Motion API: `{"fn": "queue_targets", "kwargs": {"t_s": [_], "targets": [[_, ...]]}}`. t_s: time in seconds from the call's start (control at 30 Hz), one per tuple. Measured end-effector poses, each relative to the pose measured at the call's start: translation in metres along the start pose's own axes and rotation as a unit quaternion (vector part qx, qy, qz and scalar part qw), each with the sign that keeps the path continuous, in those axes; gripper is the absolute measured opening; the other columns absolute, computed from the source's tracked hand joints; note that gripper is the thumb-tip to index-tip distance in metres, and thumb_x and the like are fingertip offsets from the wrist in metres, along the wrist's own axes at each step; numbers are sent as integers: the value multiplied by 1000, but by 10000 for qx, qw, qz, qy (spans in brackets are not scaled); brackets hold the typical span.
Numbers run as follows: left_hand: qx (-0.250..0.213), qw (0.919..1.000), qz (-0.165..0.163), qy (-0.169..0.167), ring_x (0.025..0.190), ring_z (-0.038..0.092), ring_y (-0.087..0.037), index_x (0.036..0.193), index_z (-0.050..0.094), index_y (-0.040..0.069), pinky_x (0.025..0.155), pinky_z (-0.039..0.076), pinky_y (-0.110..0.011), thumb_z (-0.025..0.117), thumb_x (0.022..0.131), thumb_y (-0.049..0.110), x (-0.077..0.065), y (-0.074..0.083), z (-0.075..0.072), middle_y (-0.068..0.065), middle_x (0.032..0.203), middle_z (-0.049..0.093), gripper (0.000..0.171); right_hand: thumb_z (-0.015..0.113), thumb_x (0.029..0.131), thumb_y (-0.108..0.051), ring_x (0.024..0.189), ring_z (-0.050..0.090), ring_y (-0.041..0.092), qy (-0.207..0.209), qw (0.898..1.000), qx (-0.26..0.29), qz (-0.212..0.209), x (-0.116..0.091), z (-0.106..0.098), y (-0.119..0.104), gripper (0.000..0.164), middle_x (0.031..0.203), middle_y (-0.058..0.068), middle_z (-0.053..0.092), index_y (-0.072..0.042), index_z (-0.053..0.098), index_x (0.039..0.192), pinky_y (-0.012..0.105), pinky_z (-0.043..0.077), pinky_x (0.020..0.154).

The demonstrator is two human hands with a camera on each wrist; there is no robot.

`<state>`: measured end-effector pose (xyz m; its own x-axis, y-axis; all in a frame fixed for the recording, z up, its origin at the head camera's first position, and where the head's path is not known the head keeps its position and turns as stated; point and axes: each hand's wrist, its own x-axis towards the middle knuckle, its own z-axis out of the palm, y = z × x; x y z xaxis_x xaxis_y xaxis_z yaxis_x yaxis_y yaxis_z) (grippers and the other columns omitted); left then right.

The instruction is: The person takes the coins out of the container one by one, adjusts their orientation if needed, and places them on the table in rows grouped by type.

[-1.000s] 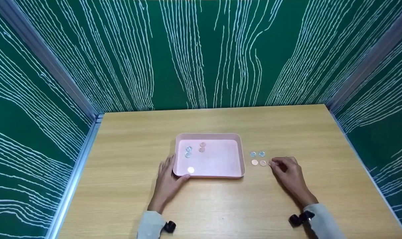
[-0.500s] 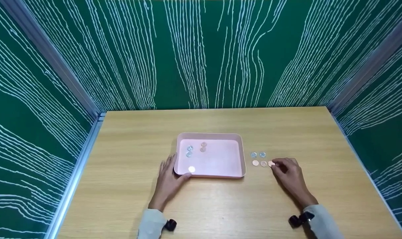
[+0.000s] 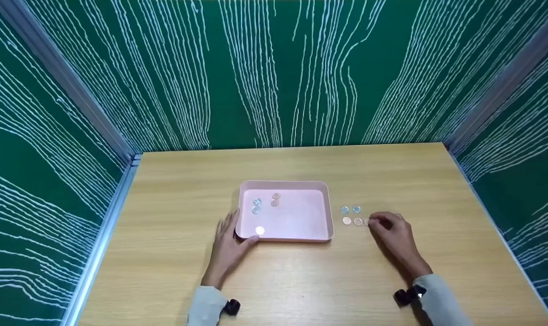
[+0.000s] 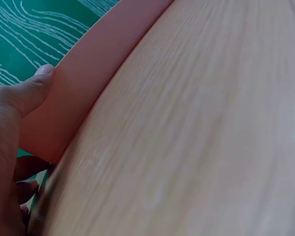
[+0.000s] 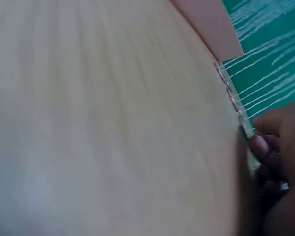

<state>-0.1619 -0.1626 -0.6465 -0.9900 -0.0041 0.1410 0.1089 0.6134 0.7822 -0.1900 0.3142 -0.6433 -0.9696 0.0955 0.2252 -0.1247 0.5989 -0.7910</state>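
A shallow pink tray [image 3: 301, 217] lies on the wooden table. My left hand [image 3: 231, 249] grips its near left corner, thumb at the front rim and fingers along the left side. To the tray's right, my right hand [image 3: 397, 235] pinches a small copper-coloured coin [image 3: 366, 222] between thumb and forefinger, mostly hidden by them. This coin ends a row with two more copper-coloured ones, a plain coin [image 3: 346, 221] and a ringed coin [image 3: 358, 222]. Behind them sit two bluish silver coins [image 3: 356, 209]. In the right wrist view, the row's coins [image 5: 232, 100] show nearly edge-on.
Inside the tray are two bluish silver coins [image 3: 256, 209], two copper-coloured coins [image 3: 275, 203] and a bright white round spot [image 3: 260, 231] near the front. Green walls [image 3: 287, 90] with white wavy lines enclose the table [image 3: 292, 280] at the back and sides.
The head view has shifted slightly. My right fingers cover more of the end coin than half a second ago. My left hand and the tray stay as they were.
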Motion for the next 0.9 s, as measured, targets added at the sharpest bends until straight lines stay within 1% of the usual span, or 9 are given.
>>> {"fn": "queue_targets", "kwargs": {"t_s": [0.07,0.13,0.23,0.37,0.47,0.57,0.63,0.77,0.9], "targets": [[-1,10000,-46,13,164,24,-53,172,38,10,136,15,-64,89,90,55,0,0,0,-31,173,35,107,80,103,-12,99,61,15,-136,9993,179,287,3,-2,-8,18,111,15,78,-1,82,116,11,46,83],[0,10000,-88,11,164,22,-52,173,38,12,137,14,-63,88,89,57,0,-1,-1,-29,174,34,107,78,104,-13,96,63,14,-233,9984,334,394,6,-2,-16,19,111,17,78,1,81,117,11,48,81],[30,10000,-86,26,164,21,-54,173,38,12,135,15,-66,88,89,58,0,-2,0,-28,174,34,108,78,104,-11,89,63,13,-331,9973,519,395,11,1,-25,18,106,17,77,2,81,116,14,51,76],[57,10000,-29,63,163,21,-56,172,38,11,134,16,-69,87,89,60,1,-2,0,-28,175,33,109,79,102,-8,89,63,15,-441,9962,667,350,18,8,-36,18,104,16,76,3,81,116,16,51,75],[56,10000,-2,67,163,22,-55,172,38,12,135,15,-68,87,89,61,1,-2,1,-27,175,34,108,79,101,-7,90,63,16,-566,9932,935,390,23,13,-44,19,105,17,75,3,80,117,17,53,75],[13,10000,-15,48,164,23,-53,172,39,12,136,14,-65,88,89,58,1,-2,1,-27,174,35,107,79,101,-5,90,63,18,-639,9909,1135,332,27,21,-55,18,106,17,75,4,80,116,19,53,74],[3,10000,-32,52,164,24,-53,172,39,11,136,14,-64,89,89,57,0,-2,1,-27,174,36,107,79,100,-5,92,62,17,-664,9913,1118,181,30,26,-63,17,107,16,76,4,81,115,19,52,76],[11,10000,-36,61,164,24,-52,172,40,12,137,15,-64,88,89,58,0,-2,2,-26,173,38,107,78,99,-2,93,62,18,-754,9933,864,-103,35,38,-78,16,104,12,76,3,82,113,20,49,77],[9,10000,-57,66,164,23,-53,172,40,13,136,15,-65,88,89,60,-1,-2,2,-26,174,38,107,76,98,0,94,62,21,-1006,9923,661,-292,42,49,-94,16,102,9,76,2,82,113,23,49,79]]}}
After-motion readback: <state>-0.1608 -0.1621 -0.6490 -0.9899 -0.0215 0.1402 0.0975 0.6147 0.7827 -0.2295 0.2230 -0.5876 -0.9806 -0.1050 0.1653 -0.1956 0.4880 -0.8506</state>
